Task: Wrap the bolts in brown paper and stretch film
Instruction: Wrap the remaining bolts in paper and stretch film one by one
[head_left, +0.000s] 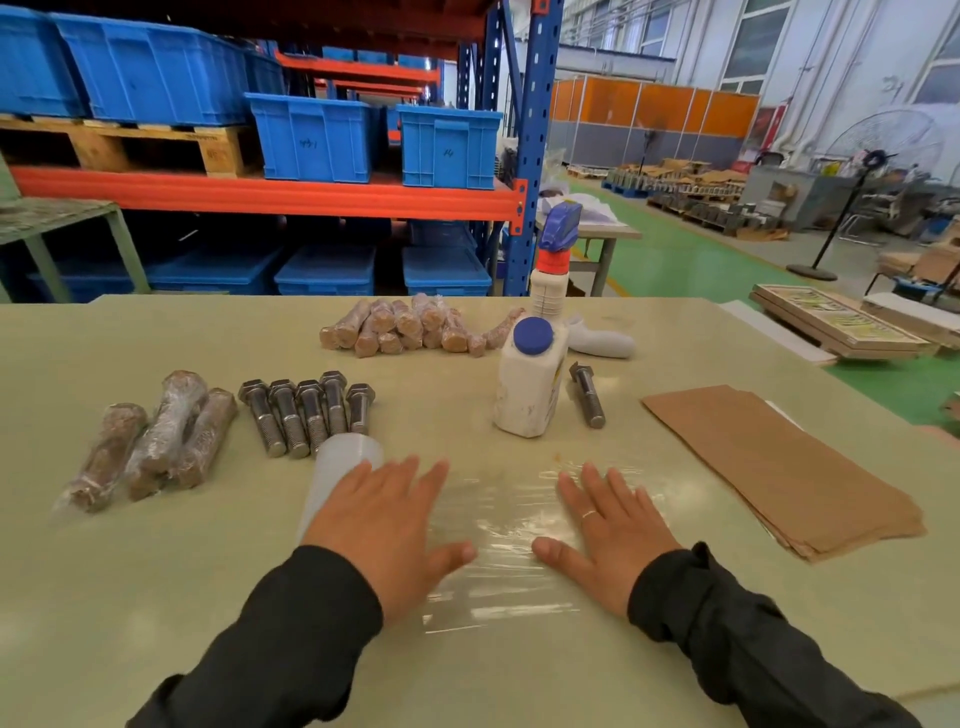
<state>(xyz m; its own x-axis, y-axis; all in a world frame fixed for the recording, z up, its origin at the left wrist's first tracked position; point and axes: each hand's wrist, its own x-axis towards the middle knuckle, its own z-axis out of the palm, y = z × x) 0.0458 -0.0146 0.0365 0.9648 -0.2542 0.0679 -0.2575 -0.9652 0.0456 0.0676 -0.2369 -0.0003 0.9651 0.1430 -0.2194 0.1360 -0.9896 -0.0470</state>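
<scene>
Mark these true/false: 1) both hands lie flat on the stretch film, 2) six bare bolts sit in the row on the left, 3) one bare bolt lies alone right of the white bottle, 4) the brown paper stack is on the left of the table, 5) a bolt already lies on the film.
1. True. The left hand and right hand lie flat, fingers straight, on the stretch film.
2. False. The row of bare bolts holds five.
3. True. A single bolt lies just right of the white bottle.
4. False. The brown paper stack lies on the right side of the table.
5. False. No bolt is on the film; only the hands are.
</scene>
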